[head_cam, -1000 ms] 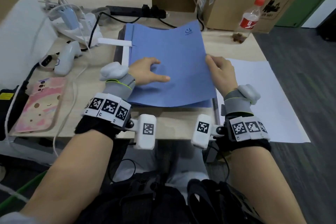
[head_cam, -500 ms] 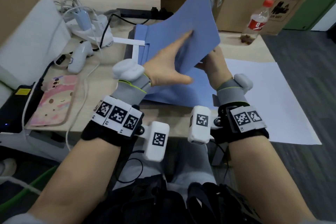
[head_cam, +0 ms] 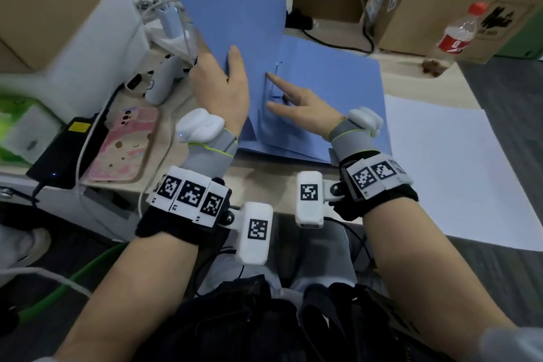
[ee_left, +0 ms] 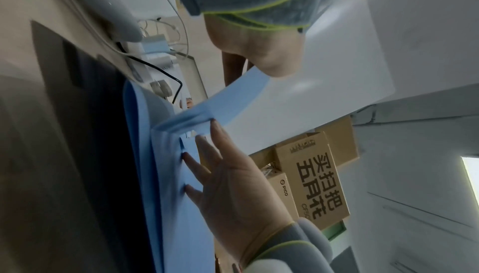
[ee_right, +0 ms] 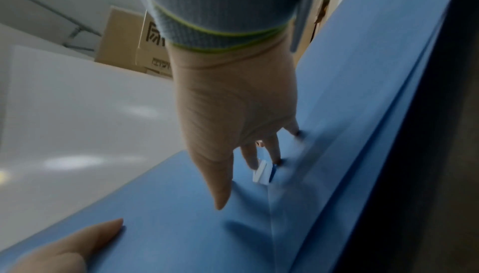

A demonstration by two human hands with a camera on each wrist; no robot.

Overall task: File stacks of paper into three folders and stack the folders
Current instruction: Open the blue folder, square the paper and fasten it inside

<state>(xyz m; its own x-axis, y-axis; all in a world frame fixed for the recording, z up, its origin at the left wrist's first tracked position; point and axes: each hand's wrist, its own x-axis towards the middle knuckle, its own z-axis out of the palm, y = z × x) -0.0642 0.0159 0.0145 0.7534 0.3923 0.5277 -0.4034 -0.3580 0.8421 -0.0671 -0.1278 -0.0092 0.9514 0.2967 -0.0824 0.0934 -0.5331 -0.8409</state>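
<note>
A blue folder (head_cam: 329,91) lies open on the desk, on top of other blue folders whose edges (head_cam: 282,151) show at the front. My left hand (head_cam: 232,67) grips the raised cover (head_cam: 229,3), thumb on its inner face, and holds it up and to the left. My right hand (head_cam: 276,88) rests with straight, spread fingers on the folder's inside, by a small white and blue clip (ee_right: 264,172). In the left wrist view the right hand (ee_left: 207,154) lies flat on the blue sheet. A stack of white paper (head_cam: 440,161) lies to the right.
A pink phone (head_cam: 123,147), a black adapter (head_cam: 67,150), a white controller (head_cam: 164,79) and cables crowd the desk's left side. Cardboard boxes (head_cam: 440,3) and a plastic bottle (head_cam: 458,32) stand at the back right. The desk's front edge (head_cam: 264,182) is just before my wrists.
The cover has swung from flat to raised high and leftward. My left hand took hold of it. My right hand let go of the edge and moved onto the folder's inside.
</note>
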